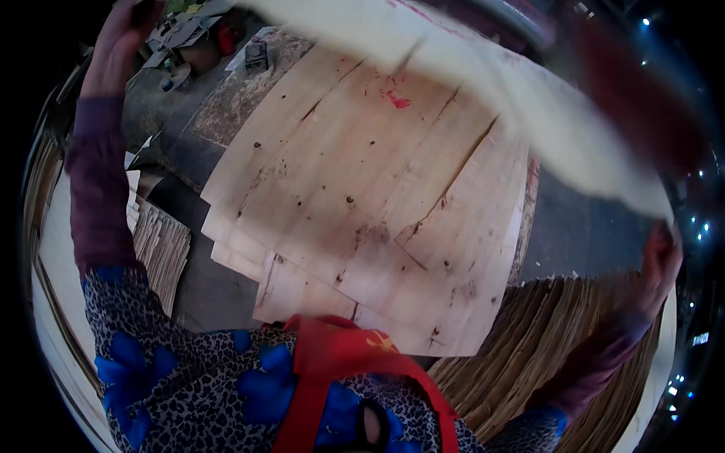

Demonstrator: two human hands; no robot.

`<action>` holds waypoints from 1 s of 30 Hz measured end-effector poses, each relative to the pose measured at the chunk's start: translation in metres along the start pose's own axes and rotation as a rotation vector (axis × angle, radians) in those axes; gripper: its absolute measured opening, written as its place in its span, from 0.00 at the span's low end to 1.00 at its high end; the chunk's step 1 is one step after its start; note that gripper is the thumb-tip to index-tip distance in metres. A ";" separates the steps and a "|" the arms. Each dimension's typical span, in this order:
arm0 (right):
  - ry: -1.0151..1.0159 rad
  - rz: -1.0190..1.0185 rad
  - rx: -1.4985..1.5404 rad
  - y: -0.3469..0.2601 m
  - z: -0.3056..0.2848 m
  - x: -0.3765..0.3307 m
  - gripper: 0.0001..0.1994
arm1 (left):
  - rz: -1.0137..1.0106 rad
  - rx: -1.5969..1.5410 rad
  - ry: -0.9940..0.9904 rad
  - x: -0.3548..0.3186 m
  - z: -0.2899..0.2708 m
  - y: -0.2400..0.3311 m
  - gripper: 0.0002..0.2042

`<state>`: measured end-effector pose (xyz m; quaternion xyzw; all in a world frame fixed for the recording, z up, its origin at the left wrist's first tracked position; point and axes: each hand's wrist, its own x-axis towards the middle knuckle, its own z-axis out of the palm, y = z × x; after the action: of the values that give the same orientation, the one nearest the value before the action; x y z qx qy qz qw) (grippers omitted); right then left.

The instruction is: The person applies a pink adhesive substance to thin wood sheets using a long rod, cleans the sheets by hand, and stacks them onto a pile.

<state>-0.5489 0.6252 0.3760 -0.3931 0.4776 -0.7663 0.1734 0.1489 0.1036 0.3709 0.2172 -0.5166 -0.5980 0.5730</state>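
Note:
A large pale wood veneer sheet (453, 75) is raised in front of me, blurred, arching across the top of the view. My right hand (661, 260) is closed on its lower right corner. My left hand (124, 38) is raised at the far upper left, fingers curled at the sheet's other end; the frame's edge cuts off the grip itself. Below the raised sheet lies a stack of veneer sheets (340, 196), fanned unevenly at its near edge. The top one has knots, dark cracks, a long split and a red mark near its far side.
A pile of brown, rough-edged veneer (551, 340) stands at the lower right. Another small veneer stack (160, 245) is at the left. Beyond the main stack are a worn, stained board (234, 106) with a dark block (257, 57) on it, and clutter on the floor.

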 end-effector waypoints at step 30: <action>0.559 0.269 0.181 0.264 0.109 0.093 0.13 | -0.197 -0.003 0.505 0.167 0.049 -0.262 0.10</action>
<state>-0.5527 0.3727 0.2130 -0.0837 0.4842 -0.8543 0.1693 -0.0548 -0.0797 0.2176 0.4079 -0.3328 -0.5785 0.6231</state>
